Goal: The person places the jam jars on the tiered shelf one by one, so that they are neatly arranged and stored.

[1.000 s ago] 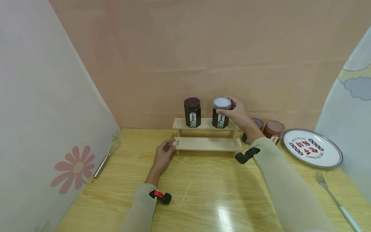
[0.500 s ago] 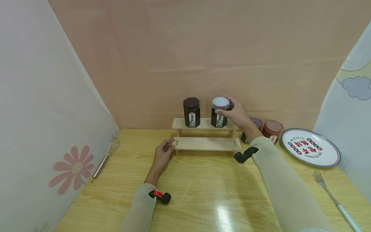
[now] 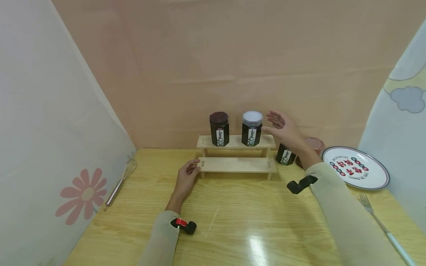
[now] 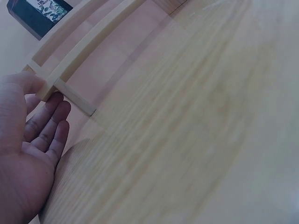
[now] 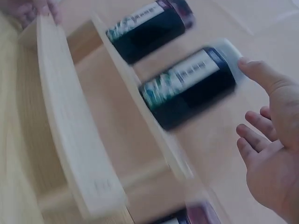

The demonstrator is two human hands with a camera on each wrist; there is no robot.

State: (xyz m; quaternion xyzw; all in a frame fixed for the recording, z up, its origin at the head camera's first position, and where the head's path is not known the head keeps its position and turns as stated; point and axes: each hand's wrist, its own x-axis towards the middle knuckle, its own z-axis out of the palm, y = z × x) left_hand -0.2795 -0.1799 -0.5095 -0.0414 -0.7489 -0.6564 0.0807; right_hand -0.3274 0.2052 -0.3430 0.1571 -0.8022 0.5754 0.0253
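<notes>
On the upper board of the wooden stand [image 3: 237,165], we note two dark jars standing upright and apart: a dark-lidded jar [image 3: 219,129] to the left and a pale-lidded jar [image 3: 252,129] to the right. Both labels face us in the head view.

Left grip [image 3: 187,175]: pinching the left end of the stand's lower board, thumb above and fingers curled beneath, as we read it from the left wrist view. We take this as steadying.

Right grip [image 3: 284,130]: fingers spread, holding nothing, just beside the pale-lidded jar. The thumb lies very close to the lid; we cannot tell whether it touches.

On the tabletop [image 3: 226,214], just right of the stand, we find a black jar [image 3: 285,156] with its top hidden by the right grip, and behind the forearm a reddish-lidded jar [image 3: 316,142], partly covered. Farther right lie a plate [image 3: 352,168] and a fork [image 3: 379,220].

Step in hand, in our judgement: release of the pale-lidded jar at its spot on the upper board. We judge that the next move calls for drawing the right thumb clear without nudging the jar, then probably lowering towards the black jar, while the left side keeps the stand from sliding.
</notes>
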